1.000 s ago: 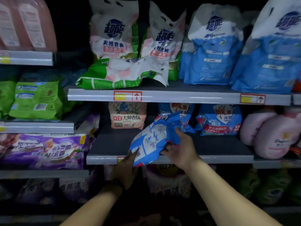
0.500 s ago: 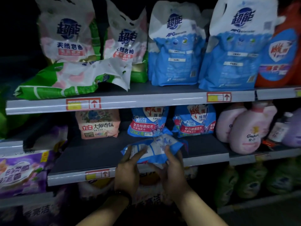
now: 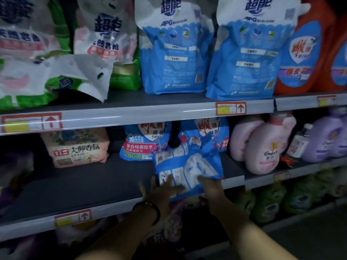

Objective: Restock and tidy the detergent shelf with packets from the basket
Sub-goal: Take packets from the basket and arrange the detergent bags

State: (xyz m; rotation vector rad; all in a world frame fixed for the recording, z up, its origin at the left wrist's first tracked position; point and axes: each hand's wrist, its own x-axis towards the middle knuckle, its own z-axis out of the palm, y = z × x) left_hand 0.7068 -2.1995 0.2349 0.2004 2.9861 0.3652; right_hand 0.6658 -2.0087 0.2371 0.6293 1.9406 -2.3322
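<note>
The blue detergent packet (image 3: 187, 166) is lying back-side up near the front of the middle shelf (image 3: 97, 182), at about five o'clock from the view's centre, with its lower edge overhanging the shelf lip. That overhang is the main risk: if the hands are letting go before the packet is pushed deeper, it is likely to tip forward and slide off. A firmer shove could also knock the two upright blue packets (image 3: 144, 145) standing just behind it at twelve o'clock, toppling them backward. The slippery, soft film is giving little purchase, so the packet may crumple rather than travel.

The left hand (image 3: 159, 192), with a dark band at the wrist, is reaching up from six o'clock, its fingers spread and pressing flat on the packet's lower left corner, not wrapped around it. The right hand (image 3: 212, 186) is coming in from five o'clock, its fingers curling onto the packet's lower right edge; whether it is pinching or only pushing I cannot tell, since motion blur is hiding the fingertips.
</note>
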